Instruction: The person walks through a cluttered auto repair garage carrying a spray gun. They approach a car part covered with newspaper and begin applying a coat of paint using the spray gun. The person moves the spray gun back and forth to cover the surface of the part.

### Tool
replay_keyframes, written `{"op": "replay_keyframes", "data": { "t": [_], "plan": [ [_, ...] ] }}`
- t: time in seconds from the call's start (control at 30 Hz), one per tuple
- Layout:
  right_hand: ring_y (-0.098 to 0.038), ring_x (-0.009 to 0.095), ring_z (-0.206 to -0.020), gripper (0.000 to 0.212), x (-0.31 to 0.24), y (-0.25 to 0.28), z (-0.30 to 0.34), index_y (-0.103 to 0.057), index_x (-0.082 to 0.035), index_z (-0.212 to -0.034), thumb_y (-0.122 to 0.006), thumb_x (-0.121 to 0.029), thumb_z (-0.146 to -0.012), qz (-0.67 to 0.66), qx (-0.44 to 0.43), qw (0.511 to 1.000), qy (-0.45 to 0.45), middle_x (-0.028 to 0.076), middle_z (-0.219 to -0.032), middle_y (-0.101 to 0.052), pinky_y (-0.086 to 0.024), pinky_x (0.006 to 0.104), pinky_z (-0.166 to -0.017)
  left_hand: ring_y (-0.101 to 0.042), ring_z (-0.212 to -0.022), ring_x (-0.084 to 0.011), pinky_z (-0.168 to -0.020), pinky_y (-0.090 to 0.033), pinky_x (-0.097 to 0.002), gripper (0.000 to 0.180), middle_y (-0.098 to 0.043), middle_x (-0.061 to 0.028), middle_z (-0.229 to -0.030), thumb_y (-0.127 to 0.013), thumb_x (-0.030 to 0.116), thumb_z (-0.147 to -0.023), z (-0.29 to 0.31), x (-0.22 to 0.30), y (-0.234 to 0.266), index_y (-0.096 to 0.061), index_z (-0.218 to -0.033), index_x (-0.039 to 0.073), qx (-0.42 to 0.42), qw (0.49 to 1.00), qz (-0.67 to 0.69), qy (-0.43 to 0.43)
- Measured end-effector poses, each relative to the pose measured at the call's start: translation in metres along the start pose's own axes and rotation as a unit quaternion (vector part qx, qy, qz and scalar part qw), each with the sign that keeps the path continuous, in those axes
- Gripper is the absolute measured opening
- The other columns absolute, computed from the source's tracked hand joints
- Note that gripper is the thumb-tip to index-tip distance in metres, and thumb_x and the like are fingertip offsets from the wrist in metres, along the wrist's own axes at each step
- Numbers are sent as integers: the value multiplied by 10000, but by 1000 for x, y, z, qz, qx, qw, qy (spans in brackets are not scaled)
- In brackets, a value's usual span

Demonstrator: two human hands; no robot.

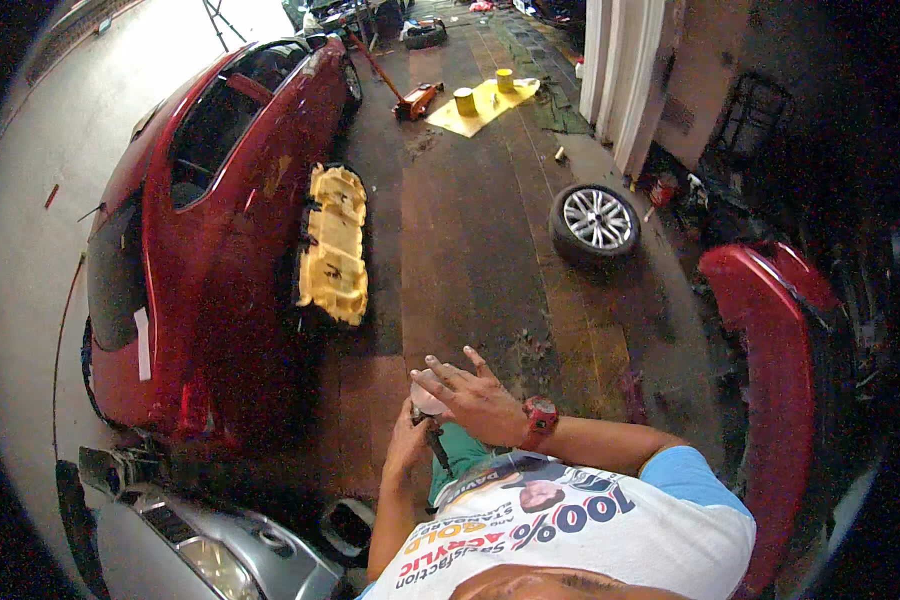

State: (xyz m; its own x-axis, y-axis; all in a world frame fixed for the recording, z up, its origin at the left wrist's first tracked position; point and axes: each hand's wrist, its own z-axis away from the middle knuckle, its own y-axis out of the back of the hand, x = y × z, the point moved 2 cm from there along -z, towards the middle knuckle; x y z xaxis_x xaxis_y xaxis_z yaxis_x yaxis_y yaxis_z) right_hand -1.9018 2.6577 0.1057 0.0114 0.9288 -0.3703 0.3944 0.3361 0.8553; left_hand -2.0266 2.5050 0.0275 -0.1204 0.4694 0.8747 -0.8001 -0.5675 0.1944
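Note:
My left hand (404, 440) is closed around a small tool (427, 400) with a pale, round pad-like face, held at waist height. A dark narrow part hangs from it beside my green shorts; the kind of tool is hard to make out. Over the pale face lies my right hand (478, 402), its fingers stretched out and spread, the fingertips at or against the pad. A red watch is on that wrist. To the left stands a red car (220, 200), its side facing me.
Beside the car lies a long yellowish panel (335, 245). A wheel (596, 220) rests on the floor ahead to the right. Farther off are an orange floor jack (417, 101) and a yellow sheet (490, 108) with cans. Red bumper (770, 360) at right; silver car part (190, 545) at lower left.

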Motion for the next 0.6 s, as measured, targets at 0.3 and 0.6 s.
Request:
{"op": "replay_keyframes", "data": {
  "t": [0.3, 0.6],
  "plan": [
    [-411, 373, -1466, 1132, 231, -69, -257, -185, -71, -1620, -888, -333, -772, -192, 63, 979, -42, 183, -1658, -302, -303, 563, -1199, -679, -950, -180, -801, -541, -317, 536, -685, -71, -1135, -648, 70, -904, -318, 131, 100, -501, -1419, 74, 28, 998, -21, -42],
    [-687, 306, -1085, 950, 518, -136, -324, -285, -96, -1602, -844, -198, -842, -257, 175, 850, -426, 239, -1482, -515, -531, 428, -973, -658, -869, -187, -750, -535, -330, 441, -663, -67, -987, -628, 98, -899, -631, 248, 156, -494, -1319, 76, -41, 996, 77, -16]
  ]
}}
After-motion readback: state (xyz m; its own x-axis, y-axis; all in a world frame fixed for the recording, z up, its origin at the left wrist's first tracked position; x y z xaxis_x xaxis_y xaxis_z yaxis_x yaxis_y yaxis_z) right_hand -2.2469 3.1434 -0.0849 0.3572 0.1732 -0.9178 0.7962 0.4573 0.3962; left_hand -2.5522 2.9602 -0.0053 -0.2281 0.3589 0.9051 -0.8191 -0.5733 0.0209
